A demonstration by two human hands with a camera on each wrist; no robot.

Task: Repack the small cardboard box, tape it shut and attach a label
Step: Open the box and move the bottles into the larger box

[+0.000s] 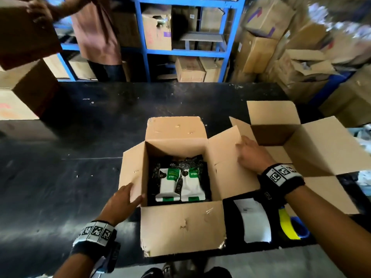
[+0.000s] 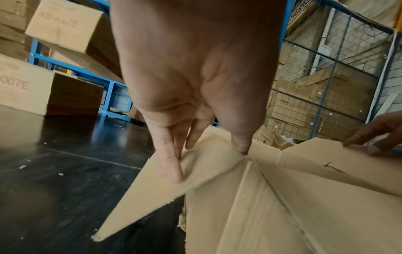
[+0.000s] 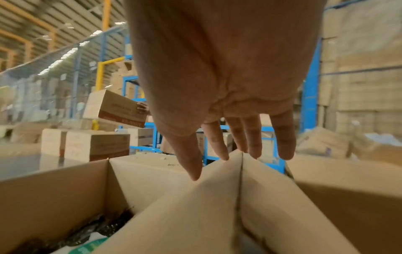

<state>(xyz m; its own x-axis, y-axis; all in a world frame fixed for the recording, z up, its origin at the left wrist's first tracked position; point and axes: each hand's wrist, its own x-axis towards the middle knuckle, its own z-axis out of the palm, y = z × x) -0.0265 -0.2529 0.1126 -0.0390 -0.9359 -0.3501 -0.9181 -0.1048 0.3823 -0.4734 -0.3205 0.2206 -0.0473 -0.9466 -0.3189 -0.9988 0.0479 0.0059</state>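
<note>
Since the pouches (image 1: 179,183) already lie inside, the small cardboard box (image 1: 181,225) looks ready to close. Left hand (image 1: 122,201) lies flat, fingers straight, on its left flap (image 1: 132,171); right hand (image 1: 251,155) likewise on its right flap (image 1: 224,157). Fold both inward together, level, clear of the neighbouring box (image 1: 313,141).

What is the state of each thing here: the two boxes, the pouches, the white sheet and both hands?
Small cardboard box: open, all four flaps folded out.
Pouches: two, lying flat inside that box.
Second box: open, flaps out.
White sheet: loose on the table, not attached.
Left hand: fingers straight, on the left flap.
Right hand: fingers straight, on the right flap.
</note>
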